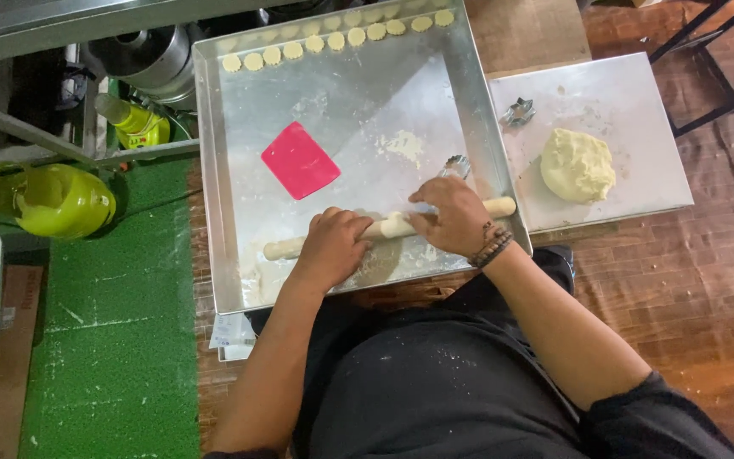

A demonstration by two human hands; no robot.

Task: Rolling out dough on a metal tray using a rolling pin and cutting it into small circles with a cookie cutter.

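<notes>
1. The left hand is pressing down, its grip curled over the rolling pin near the pin's left end.
2. One rolling pin is lying across the tray, its long axis running left to right and rising slightly rightward, over flattened dough.
3. The right hand is bearing on the pin's right half, fingers spread flat.
4. Counted: one red scraper, two metal cutters, one dough lump; cut rounds are lining the far rim, too small to count.
</notes>
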